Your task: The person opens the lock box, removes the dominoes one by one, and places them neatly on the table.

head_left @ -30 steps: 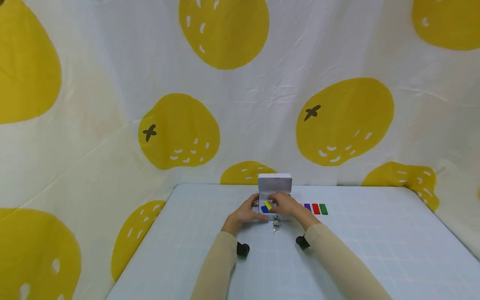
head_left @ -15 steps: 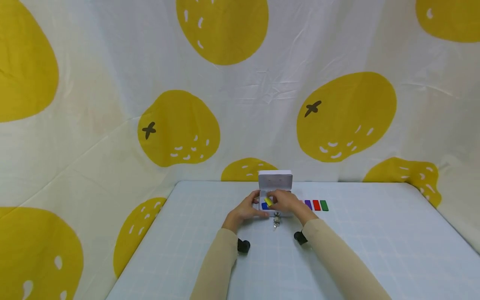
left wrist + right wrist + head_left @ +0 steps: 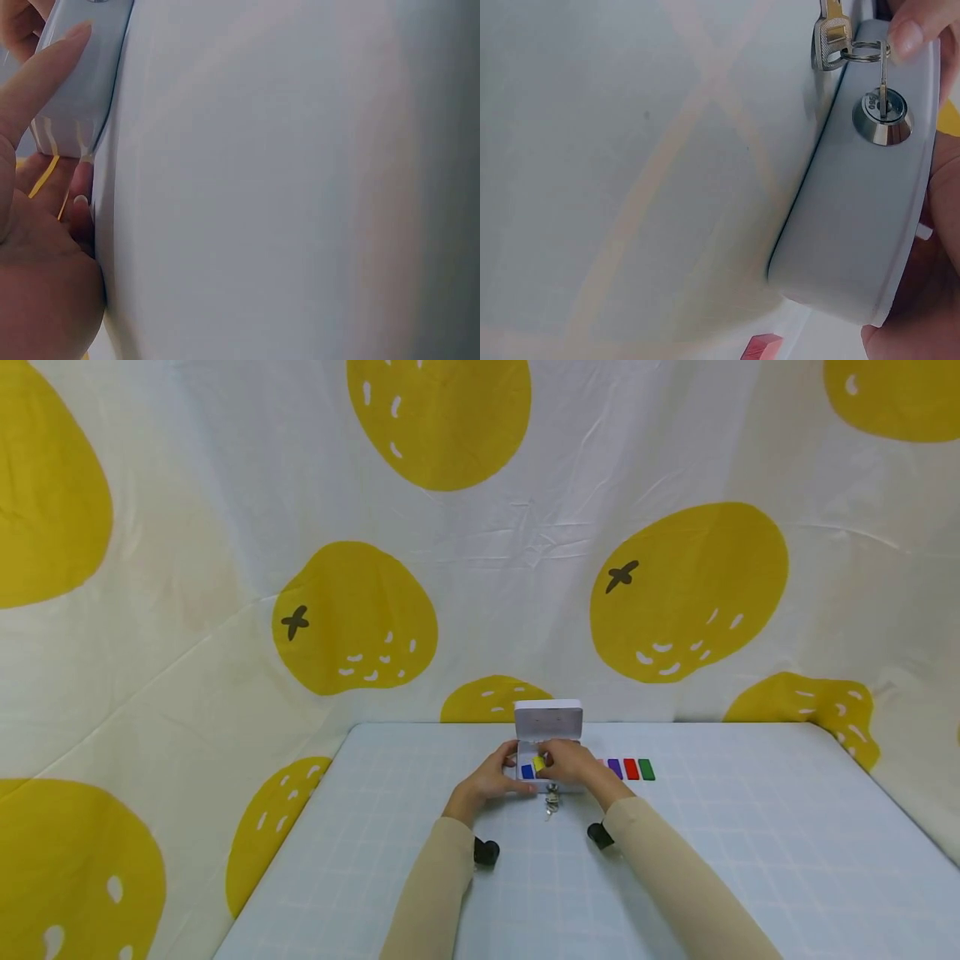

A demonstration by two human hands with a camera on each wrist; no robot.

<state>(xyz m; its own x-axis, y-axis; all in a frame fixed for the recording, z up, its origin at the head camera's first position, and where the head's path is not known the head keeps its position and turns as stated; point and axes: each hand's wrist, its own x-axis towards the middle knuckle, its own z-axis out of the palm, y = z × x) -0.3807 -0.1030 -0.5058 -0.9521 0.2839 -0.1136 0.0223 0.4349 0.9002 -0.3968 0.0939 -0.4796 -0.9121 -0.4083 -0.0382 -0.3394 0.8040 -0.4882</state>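
Note:
A small white metal lockbox (image 3: 548, 722) stands on the table with its lid raised. My left hand (image 3: 491, 779) holds its left end, the thumb across the front wall and the fingers round the side. Inside the box, my right hand (image 3: 567, 760) pinches a yellow block (image 3: 539, 765), next to a blue block (image 3: 527, 772) lying at the left. In the right wrist view a key sits in the round lock (image 3: 883, 116) on the front, and another key (image 3: 832, 41) hangs from its ring. The right hand hides the box's right part.
Right of the box lie a purple block (image 3: 615, 768), a red block (image 3: 632, 768) and a green block (image 3: 647, 769) in a row, with a pink one (image 3: 600, 763) partly behind the right wrist. A patterned cloth (image 3: 480, 610) hangs behind the pale table (image 3: 360, 827).
The yellow block, tilted over the blue one at first, has come down and stands beside it on the right. The left hand keeps its hold on the box.

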